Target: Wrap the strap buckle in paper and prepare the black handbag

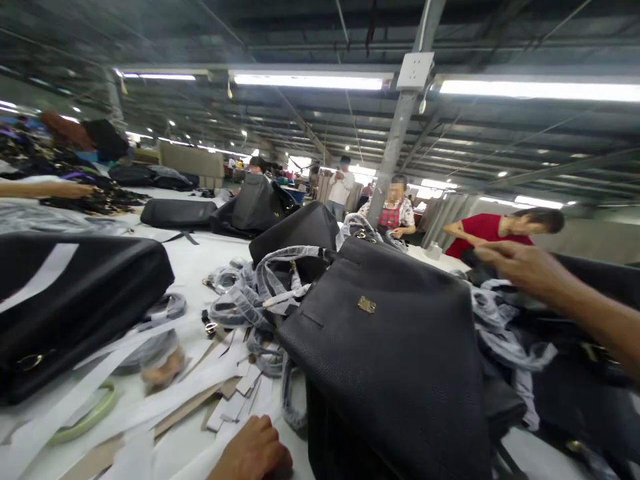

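Note:
A large black leather handbag (395,347) with a small gold clasp (367,305) stands tilted in front of me on the white table (190,267). My left hand (255,452) rests low on the table just left of the bag's base, fingers curled into a loose fist among paper strips. My right hand (525,267) is raised above the bag's right side, fingers pressed together and pointing left, apart from the bag; I cannot make out anything in it. Grey wrapped straps (260,287) lie bunched behind the bag.
Another black bag (75,300) lies at the left, with more black bags (295,230) further back. White paper strips (150,393) and a green ring (90,417) litter the near table. Other people work across the table, one in red (480,230).

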A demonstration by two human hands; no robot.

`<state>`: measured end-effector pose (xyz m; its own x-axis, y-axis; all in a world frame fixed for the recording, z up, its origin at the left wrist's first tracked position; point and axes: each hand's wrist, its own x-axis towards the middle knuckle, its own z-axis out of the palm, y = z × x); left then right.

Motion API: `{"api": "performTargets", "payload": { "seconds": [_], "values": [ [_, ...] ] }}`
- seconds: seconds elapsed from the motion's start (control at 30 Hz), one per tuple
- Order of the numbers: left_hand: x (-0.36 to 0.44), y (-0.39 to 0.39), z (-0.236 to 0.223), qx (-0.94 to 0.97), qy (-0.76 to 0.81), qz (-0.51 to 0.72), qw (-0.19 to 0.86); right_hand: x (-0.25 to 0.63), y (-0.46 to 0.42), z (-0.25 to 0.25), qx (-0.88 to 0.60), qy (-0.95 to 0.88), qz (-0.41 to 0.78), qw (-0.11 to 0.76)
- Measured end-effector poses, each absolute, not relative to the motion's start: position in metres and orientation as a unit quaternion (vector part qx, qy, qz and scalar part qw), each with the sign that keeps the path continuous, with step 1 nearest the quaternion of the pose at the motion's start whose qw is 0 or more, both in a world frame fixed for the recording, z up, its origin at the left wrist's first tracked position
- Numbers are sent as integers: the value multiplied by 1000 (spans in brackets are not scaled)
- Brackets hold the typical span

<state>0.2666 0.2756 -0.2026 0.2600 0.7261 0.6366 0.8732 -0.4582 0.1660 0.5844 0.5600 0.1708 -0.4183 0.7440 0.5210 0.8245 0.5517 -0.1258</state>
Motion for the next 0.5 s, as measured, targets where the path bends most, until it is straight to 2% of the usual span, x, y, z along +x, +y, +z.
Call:
{"api": "performTargets", "payload": {
  "seconds": [0.1,0.2,0.27,0.33,0.5],
  "values": [
    [264,284,-218,-787,-502,-322,160,516,577,142,-390,-916,-15,95],
    [264,290,-226,-774,-507,-317,207,459,591,132,-387,-922,-6,11],
    [266,292,-230,-760,-517,-326,219,441,600,130,-419,-908,12,-9],
    [267,293,-234,-762,-531,-320,188,439,604,125,-445,-894,52,-3],
    [269,283,-211,-768,-583,-265,0,458,577,116,-458,-879,131,24]
  ]
}}
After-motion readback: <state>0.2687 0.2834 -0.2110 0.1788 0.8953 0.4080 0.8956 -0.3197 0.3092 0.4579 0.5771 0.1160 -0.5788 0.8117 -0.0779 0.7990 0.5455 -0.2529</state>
